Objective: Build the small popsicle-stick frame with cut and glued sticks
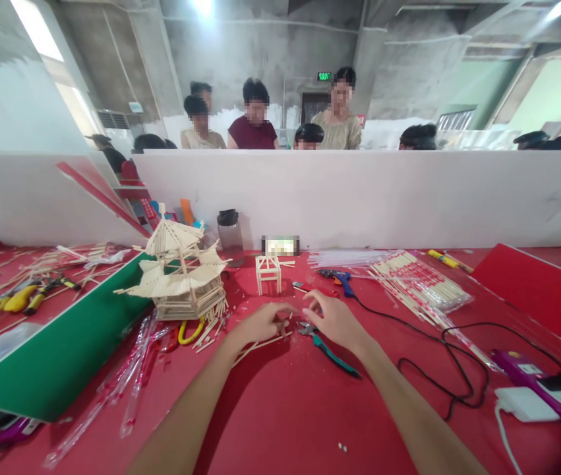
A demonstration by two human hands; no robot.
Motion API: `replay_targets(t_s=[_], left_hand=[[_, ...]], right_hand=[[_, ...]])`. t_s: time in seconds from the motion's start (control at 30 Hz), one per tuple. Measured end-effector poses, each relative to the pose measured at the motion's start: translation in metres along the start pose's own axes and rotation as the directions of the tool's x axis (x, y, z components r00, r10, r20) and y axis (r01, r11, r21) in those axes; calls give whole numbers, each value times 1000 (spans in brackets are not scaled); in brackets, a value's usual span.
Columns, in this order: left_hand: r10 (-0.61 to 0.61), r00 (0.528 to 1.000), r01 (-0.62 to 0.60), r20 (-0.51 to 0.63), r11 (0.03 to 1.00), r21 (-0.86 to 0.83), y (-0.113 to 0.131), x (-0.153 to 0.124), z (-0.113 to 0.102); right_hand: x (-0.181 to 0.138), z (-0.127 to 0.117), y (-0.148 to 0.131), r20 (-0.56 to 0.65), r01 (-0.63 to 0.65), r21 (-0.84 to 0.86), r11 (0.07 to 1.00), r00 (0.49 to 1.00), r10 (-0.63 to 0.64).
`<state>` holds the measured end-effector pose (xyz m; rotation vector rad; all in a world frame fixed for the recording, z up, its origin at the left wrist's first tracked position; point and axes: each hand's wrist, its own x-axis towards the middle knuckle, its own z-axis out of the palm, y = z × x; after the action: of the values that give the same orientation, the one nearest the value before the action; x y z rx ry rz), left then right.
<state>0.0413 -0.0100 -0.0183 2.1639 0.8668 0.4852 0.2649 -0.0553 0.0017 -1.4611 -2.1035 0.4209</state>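
Pliers [332, 356] lie beside the loosely spread right hand [335, 321]; whether the curled left hand [265, 322] grips anything, I can't tell; thin sticks [274, 340] probably want gentle pinching.

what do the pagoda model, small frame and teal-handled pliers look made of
Pagoda model: probably wood, matte and unpainted, judging by its pale, thin sticks.
Small frame: likely wood too, with similar pale, plain bars.
Teal-handled pliers: apparently metal at the grey head; the evenly coloured handles could be plastic or rubber.
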Motion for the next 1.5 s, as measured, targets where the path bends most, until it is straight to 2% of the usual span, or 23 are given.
replay_targets(t_s=[0.17, 0.33, 0.47, 0.6, 0.67, 0.73, 0.83, 0.93, 1.1, 1.2, 1.33, 1.5], left_hand=[[72, 975, -69, -210, 997, 20, 14, 5, 5], [14, 927, -44, -375, 996, -73, 27, 4, 5], [-35, 910, -14, -414, 993, -115, 31, 1, 2], [-18, 855, -20, -519, 998, -66, 29, 2, -4], [-34, 829, -31, -559, 994, -107, 27, 2, -12], [-59, 823, -60, -565, 980, -190, 25, 3, -24], [-69, 848, -99, -526, 954, -284, 22, 6, -47], [-60, 835, -106, -546, 958, -268, 21, 12, -70], [-30, 859, -111, -511, 963, -245, 20, 28, -100], [-22, 879, -87, -477, 975, -206, 18, 38, -109], [9, 886, -120, -463, 970, -211, 15, 45, -113], [0, 873, -64, -488, 991, -114, 9, 44, -119]], right_hand=[[7, 20, 0, -70, -15, 260, 966, 997, 34], [17, 29, -3, -101, -4, 518, 856, 993, 65], [29, 33, -10, -108, 22, 595, 803, 993, 53], [47, 33, -19, -127, 66, 586, 808, 992, 12], [58, 31, -26, -131, 86, 566, 820, 991, -14], [71, 28, -33, -141, 103, 563, 820, 990, -28], [91, 24, -43, -162, 139, 572, 809, 985, -55], [109, 19, -48, -177, 164, 582, 796, 982, -74], [128, 12, -51, -217, 151, 619, 770, 976, -17], [134, 8, -52, -220, 140, 647, 750, 975, 8], [139, 5, -52, -180, 112, 670, 733, 984, 13], [144, 4, -51, -173, 169, 612, 772, 982, -78]])
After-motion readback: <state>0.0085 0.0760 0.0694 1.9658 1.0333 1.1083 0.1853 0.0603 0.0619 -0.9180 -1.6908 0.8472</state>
